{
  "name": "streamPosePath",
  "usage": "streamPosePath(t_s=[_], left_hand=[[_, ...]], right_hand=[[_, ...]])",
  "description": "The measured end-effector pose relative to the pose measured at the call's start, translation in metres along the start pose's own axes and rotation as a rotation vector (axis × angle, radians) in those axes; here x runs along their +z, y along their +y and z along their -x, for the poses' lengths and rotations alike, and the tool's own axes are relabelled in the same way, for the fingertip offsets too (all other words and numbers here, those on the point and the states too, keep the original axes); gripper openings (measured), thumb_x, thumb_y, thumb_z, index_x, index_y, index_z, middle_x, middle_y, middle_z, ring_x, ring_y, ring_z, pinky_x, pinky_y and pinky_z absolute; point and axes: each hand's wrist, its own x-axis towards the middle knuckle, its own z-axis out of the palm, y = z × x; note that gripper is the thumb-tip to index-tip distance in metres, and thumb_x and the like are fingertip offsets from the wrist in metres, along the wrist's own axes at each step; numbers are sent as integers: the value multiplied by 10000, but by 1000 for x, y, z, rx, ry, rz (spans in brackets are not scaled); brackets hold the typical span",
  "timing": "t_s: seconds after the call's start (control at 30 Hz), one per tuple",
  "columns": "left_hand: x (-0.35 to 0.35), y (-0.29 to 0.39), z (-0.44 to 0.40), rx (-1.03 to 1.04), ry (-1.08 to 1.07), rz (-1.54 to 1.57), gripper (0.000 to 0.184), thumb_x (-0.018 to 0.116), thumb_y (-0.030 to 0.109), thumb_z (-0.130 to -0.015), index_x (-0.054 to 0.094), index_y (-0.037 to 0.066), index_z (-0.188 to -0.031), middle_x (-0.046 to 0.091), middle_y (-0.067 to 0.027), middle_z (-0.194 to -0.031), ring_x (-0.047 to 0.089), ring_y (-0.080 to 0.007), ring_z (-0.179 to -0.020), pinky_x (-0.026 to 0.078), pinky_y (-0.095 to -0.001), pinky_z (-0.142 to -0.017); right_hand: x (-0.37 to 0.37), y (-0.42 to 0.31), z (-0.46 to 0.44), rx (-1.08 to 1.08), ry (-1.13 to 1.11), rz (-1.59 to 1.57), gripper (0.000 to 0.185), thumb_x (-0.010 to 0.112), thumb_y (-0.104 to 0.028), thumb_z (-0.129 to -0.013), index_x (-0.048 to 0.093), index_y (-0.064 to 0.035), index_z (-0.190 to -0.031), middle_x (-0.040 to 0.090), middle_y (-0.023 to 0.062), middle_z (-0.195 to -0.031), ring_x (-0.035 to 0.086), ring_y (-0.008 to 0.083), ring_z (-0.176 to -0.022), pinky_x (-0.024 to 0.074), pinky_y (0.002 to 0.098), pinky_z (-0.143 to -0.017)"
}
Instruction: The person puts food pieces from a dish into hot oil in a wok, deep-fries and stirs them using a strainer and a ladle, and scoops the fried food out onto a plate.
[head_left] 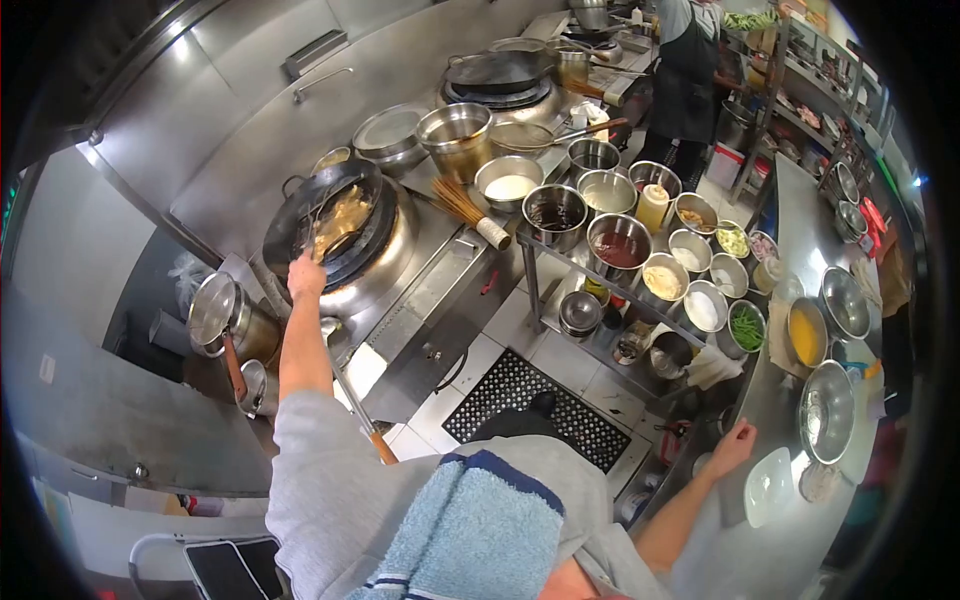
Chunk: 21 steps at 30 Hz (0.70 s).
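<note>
My left hand (307, 275) is closed at the near rim of a dark wok (283, 240) on the burner. The handle or edge in its grip is too hidden to identify. Golden-brown food (343, 220) lies in the wok, where thin wire-like lines and a dark curved rim show. My right hand (735, 445) hovers by the counter's edge, fingers loosely curled, with nothing visible in them. Closest to it are a white bowl (768, 487) and a steel bowl (827, 410). A long-handled tool with a wooden grip (383, 448) leans beside the stove.
A bamboo brush (470, 212) lies on the stove ledge near a steel pot (455, 140). Several sauce and ingredient bowls (620, 243) crowd the shelf. Below is a perforated black mat (500, 385). Strainers (212, 308) sit at left. A co-worker in a dark apron (685, 90) stands farther back.
</note>
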Motion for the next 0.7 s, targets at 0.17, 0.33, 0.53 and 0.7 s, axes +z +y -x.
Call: streamPosePath(t_s=[0.17, 0.33, 0.53, 0.7], left_hand=[[28, -52, 20, 140, 68, -114, 335, 571, 142, -774, 581, 76, -1102, 605, -182, -999, 575, -349, -947, 473, -447, -822], [-3, -44, 61, 26, -24, -41, 466, 526, 119, -791, 537, 134, -1258, 570, -240, -1039, 571, -400, -970, 463, -470, -845], [24, -61, 54, 70, 6, -12, 413, 481, 61, -806, 564, 55, -1210, 582, -271, -1006, 581, -418, -952, 472, -477, -819], [44, -53, 45, 122, 10, -27, 393, 503, 79, -794, 563, 1, -1175, 587, -278, -980, 594, -418, -916, 482, -474, -805]], right_hand=[[-1, -1, 2, -9, 29, 49, 257, 556, -235, -902, 536, 10, -827, 559, 174, -702, 495, 289, -612, 438, 384, -628], [5, 2, 0, -2, 92, 15, 246, 576, -187, -884, 523, 27, -776, 529, 166, -632, 475, 268, -547, 419, 390, -569], [1, -9, 1, 35, 90, -33, 237, 588, -161, -871, 511, 28, -750, 532, 158, -618, 483, 258, -531, 414, 381, -550], [0, -14, 0, 63, 79, 2, 230, 601, -176, -857, 529, 6, -737, 559, 149, -611, 537, 291, -538, 429, 391, -545]])
